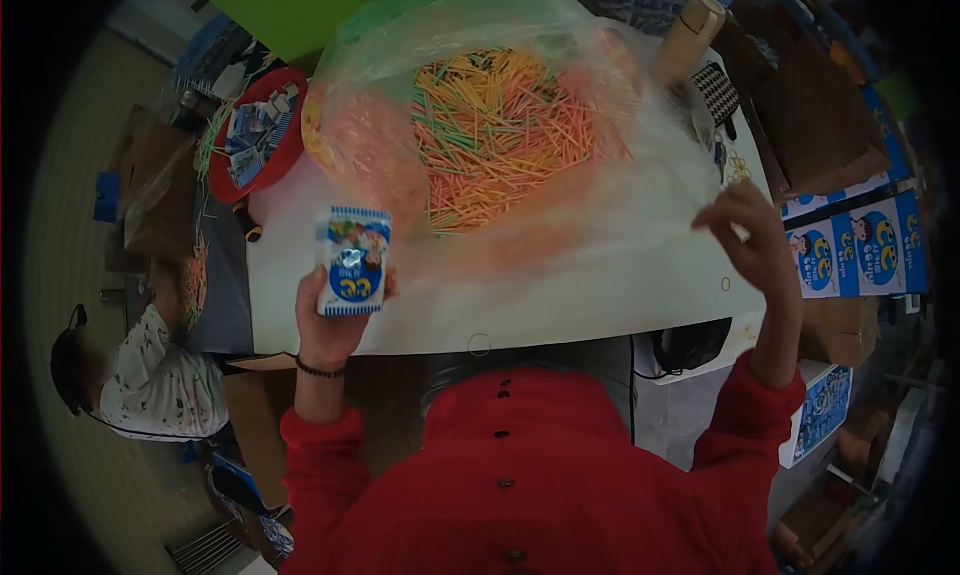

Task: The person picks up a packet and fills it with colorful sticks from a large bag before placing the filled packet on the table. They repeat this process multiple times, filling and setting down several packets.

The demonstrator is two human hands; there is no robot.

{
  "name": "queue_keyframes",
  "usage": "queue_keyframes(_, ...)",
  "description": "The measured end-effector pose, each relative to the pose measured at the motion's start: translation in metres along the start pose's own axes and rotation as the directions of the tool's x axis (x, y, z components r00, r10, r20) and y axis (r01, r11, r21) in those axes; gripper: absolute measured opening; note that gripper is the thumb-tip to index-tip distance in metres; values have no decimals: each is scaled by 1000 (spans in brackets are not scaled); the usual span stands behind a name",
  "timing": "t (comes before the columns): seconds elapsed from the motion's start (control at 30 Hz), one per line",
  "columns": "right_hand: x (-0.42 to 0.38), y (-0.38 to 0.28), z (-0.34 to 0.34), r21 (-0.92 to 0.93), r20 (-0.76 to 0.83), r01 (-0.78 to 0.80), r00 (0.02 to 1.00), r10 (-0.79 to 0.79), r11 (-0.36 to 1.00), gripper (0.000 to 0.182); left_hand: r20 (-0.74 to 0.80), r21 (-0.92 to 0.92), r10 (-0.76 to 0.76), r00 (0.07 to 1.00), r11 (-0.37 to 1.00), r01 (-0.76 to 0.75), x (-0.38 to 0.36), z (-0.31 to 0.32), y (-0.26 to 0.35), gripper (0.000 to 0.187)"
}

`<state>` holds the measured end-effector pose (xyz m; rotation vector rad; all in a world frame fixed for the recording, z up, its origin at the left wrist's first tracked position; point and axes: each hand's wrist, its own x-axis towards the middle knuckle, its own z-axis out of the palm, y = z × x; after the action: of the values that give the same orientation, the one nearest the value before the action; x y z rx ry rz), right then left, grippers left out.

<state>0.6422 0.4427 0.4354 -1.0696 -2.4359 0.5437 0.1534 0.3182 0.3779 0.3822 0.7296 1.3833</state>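
Observation:
My left hand (335, 320) is closed around a blue-and-white printed packet (356, 262), held upright above the front left of the white table (400, 325). Cartoon figures and a blue emblem show on its front. My right hand (745, 230) is raised over the table's right side, with bent fingers slightly apart and nothing visible in them. A big clear plastic bag (370, 140) lies spread open between and beyond my hands. Inside it is a heap of thin pink, yellow and green sticks (510, 140).
At the left, a red basin (302, 80) holds similar packets (260, 135). A black-and-yellow tool (248, 223) lies below it. Toward the right are a bottle (693, 35), a checkered pouch (714, 93), rubber bands (738, 167) and printed cartons (860, 250). Another person (160, 375) sits left.

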Motion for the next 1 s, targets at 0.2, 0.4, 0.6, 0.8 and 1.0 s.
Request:
queue_keyframes(0.2, -71, -65, 38, -561, 6, -339, 911, 413, 755, 24, 72, 588, -33, 997, 808, -15, -40, 23, 0, 72)
queue_keyframes(0.4, -3, -110, 97, -252, -111, 83, 987, -114, 964, 35, 141, 945, 54, 988, 290, -151, -30, 68, -29, 77)
queue_keyframes(0.6, -20, -102, 191, 29, 443, 142, 885, -140, 989, 21, 238, -183, -333, 912, 907, 379, -7, 57, -84, 76)
queue_keyframes(0.8, -49, -93, 197, 207, 246, -167, 962, 114, 964, 9, 134, -239, -306, 942, 913, 331, 9, -1, -132, 65)
queue_keyframes(1.0, -31, -110, 160, 250, -159, 11, 987, 29, 968, 16, 67, -155, -390, 918, 905, 396, -21, 8, -142, 68)
